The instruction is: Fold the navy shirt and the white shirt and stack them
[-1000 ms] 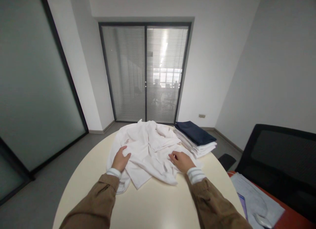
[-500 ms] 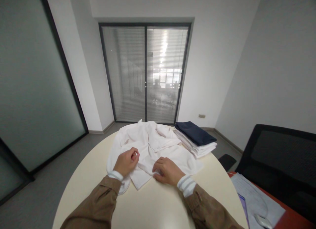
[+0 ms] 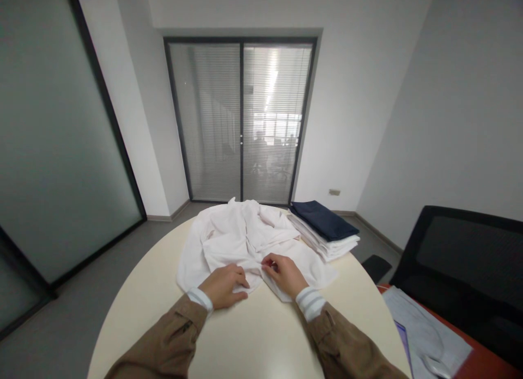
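A crumpled white shirt-like garment [image 3: 229,237] is spread over the far half of the round table, its folds bunched in the middle. At its near edge, my left hand [image 3: 224,286] rests partly on the fabric and partly on the tabletop, thumb and fingers apart. My right hand [image 3: 285,274] pinches a bit of the white cloth between thumb and fingertips, just right of the middle. A flap of the garment hangs down toward me beside the right hand. The exact part of the garment in the pinch is hard to make out.
A folded dark navy cloth [image 3: 322,220] lies on a stack of folded white cloths [image 3: 333,249] at the table's [image 3: 245,346] right back edge. To the right are a black mesh chair [image 3: 461,264] and a red surface with papers [image 3: 433,324] and a white mouse [image 3: 435,365].
My left hand has moved right and toward me, its fingers opening. The right hand has shifted slightly up and closed into a pinch. The garment's near flap has swung from left to right.
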`<state>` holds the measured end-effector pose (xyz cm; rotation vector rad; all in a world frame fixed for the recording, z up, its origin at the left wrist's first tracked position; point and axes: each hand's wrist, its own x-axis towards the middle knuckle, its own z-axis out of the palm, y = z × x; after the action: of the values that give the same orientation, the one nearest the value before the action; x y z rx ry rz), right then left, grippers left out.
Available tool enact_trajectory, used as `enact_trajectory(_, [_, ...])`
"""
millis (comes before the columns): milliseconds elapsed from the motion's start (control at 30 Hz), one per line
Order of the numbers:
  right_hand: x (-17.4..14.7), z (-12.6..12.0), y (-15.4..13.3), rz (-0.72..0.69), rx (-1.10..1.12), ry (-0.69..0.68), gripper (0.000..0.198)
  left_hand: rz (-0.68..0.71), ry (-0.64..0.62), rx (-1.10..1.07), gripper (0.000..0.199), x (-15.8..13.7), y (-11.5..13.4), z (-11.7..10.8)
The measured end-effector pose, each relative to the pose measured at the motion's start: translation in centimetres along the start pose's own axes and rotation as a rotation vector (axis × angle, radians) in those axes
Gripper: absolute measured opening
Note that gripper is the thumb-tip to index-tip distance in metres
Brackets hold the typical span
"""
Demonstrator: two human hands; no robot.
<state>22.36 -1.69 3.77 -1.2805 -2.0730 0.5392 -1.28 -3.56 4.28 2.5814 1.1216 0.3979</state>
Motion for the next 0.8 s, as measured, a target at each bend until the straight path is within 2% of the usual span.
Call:
enact_trajectory(167, [-0.1, 0.0, -0.2, -0.003, -0.039, -0.010, 0.017, 0.048, 0.027, -0.039, 0.013, 0.0, 0.3, 0.0])
enact_trajectory(400, [-0.1, 0.0, 0.1, 0.021, -0.077, -0.018, 0.022, -0.040, 0.083, 0.000, 0.015, -0.1, 0.8, -0.3])
enact_trajectory(500, [-0.2, -0.1, 0.0, 0.021, -0.097, -0.024, 0.022, -0.113, 0.042, -0.010, 0.014, -0.3, 1.0, -0.5])
enact_trajectory(633, [-0.5, -0.2, -0.6, 0.024, -0.158, -0.072, 0.020, -0.146, -0.025, -0.108, 0.014, -0.4, 1.4, -0.8])
enact_trajectory(800, [-0.8, -0.2, -1.2, 0.000, -0.247, -0.165, 0.023, -0.203, -0.176, -0.324, 0.029, -0.5, 1.8, -0.9])
